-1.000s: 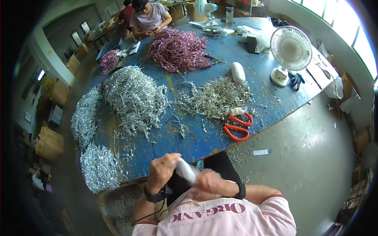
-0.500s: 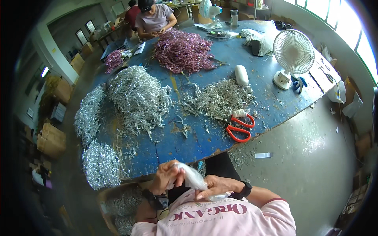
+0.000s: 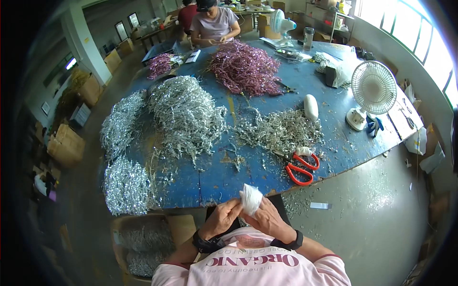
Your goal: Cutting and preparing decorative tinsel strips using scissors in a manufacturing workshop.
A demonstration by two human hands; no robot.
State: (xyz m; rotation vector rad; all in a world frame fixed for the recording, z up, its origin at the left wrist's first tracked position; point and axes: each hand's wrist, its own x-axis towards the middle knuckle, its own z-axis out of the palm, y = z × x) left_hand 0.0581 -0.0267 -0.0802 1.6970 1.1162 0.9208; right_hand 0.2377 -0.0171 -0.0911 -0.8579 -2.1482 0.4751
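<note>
In front of my chest, just off the table's near edge, a white bundle (image 3: 251, 199) of fine strands or thin film stands up between my hands. The fingers of my left hand (image 3: 222, 219) pinch its lower left side. My right hand (image 3: 270, 220) is closed round its right side, its fingertips partly hidden behind the bundle. Red-handled scissors (image 3: 300, 174) lie beyond my right hand, their blades by a heap of silver tinsel scraps (image 3: 281, 131). A smooth white rounded object (image 3: 311, 107) rests at that heap's far side.
Silver tinsel piles (image 3: 186, 117) cover the left of the blue table (image 3: 219, 186); a pink tinsel heap (image 3: 245, 69) lies farther back. A white fan (image 3: 374, 88) stands on the right. Below left is a cardboard box (image 3: 183, 224) with silver tinsel. Across the table a person (image 3: 214, 24) handles something.
The white bundle was stretched slantwise between my hands; now it is compact and upright. My hands have come closer together and shifted right. The view has tilted up slightly.
</note>
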